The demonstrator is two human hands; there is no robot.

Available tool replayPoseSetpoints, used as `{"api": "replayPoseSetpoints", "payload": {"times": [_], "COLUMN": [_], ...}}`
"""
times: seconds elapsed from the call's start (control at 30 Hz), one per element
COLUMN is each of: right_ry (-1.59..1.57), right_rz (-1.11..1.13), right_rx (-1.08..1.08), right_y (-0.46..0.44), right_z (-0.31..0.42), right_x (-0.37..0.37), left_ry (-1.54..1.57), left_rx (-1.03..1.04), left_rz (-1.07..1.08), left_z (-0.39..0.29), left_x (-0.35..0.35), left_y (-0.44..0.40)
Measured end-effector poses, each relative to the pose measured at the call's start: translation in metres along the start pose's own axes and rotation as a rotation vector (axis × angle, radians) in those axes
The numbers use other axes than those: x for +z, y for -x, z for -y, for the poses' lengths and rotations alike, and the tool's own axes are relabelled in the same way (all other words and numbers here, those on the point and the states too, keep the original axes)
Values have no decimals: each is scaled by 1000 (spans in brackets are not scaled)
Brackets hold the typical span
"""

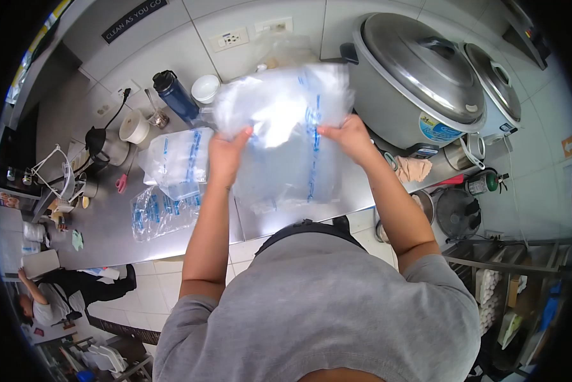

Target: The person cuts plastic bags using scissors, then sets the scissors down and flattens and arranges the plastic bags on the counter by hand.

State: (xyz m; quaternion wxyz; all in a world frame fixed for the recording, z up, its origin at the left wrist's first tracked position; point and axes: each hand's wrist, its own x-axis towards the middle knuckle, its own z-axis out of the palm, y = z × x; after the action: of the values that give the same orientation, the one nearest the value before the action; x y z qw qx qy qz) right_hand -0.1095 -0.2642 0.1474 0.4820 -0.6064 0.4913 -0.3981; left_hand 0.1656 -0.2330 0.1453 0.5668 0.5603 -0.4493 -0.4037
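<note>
A thick stack of clear plastic bags (283, 165) with blue print is held up over the steel counter, its top part bent and shiny with glare. My left hand (227, 153) grips its left side, thumb on the near face. On the right side, my right hand (349, 139) pinches the stack with its thumb in front; the fingers of both hands are partly hidden behind the plastic. Left of my left hand lies a second pile of plastic bags (176, 159). Below that pile is a crumpled clear wrapper (162, 216) with blue print.
Large rice cooker (394, 83) stands at right, a smaller cooker (502, 95) beyond. Behind are a blue bottle (174, 99) and white bowls (205, 89). Pink scissors (122, 184) and a kettle (108, 146) lie left on the steel counter (219, 223). Another person (57, 299) is far left.
</note>
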Motion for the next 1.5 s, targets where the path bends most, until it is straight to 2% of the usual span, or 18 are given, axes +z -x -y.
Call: {"api": "replayPoseSetpoints", "payload": {"times": [0.13, 0.23, 0.27, 0.3, 0.37, 0.43, 0.53, 0.57, 0.6, 0.67, 0.77, 0.9, 1.03, 1.07, 1.17, 1.2, 1.4, 1.5], "right_ry": [-179, -160, -43, 224, 759, 784, 696, 676, 787, 882, 1049, 1072, 1130, 1214, 859, 853, 1048, 844], "right_rz": [-25, -61, -56, -178, -395, -261, -39, 52, 200, 162, 146, 69, 15, -10, 171, 282, 95, -4], "right_rx": [133, 81, 116, 20, -198, -371, -582, -563, -458, -456, -361, -211, -130, -201, -425, -387, 26, -79], "right_y": [-9, -41, -44, -42, -33, -20, 7, 12, 19, 18, 8, -8, -10, -4, 55, 82, 155, 160], "right_z": [49, -5, -22, -43, -88, -114, -129, -148, -152, -159, -171, -173, -177, -174, -145, -153, -166, -175], "right_x": [-14, -13, -12, -6, 11, 32, 96, 117, 127, 119, 83, 41, 49, 61, 100, 102, 6, -40], "left_ry": [137, 190, 172, 153, -308, -768, -1110, -1251, -1264, -1287, -1235, -1269, -1327, -1327, -1312, -1303, -1315, -1324], "left_rx": [-95, -210, -239, -276, -13, 279, 445, 503, 430, 285, 286, 235, 218, 215, 247, 251, 245, 239], "left_rz": [42, 95, 58, 19, -130, -258, 138, 252, 287, 352, 275, 256, 259, 265, 256, 255, 266, 267], "left_z": [-28, 20, 48, 74, 119, 143, 165, 175, 177, 182, 180, 170, 169, 168, 176, 176, 177, 178], "left_x": [-11, -8, -4, -2, -2, 3, 28, 33, 32, 30, 31, 35, 36, 36, 36, 35, 34, 34], "left_y": [-8, -31, -37, -33, -14, -6, 44, 55, 63, 69, 71, 73, 73, 72, 71, 71, 74, 70]}}
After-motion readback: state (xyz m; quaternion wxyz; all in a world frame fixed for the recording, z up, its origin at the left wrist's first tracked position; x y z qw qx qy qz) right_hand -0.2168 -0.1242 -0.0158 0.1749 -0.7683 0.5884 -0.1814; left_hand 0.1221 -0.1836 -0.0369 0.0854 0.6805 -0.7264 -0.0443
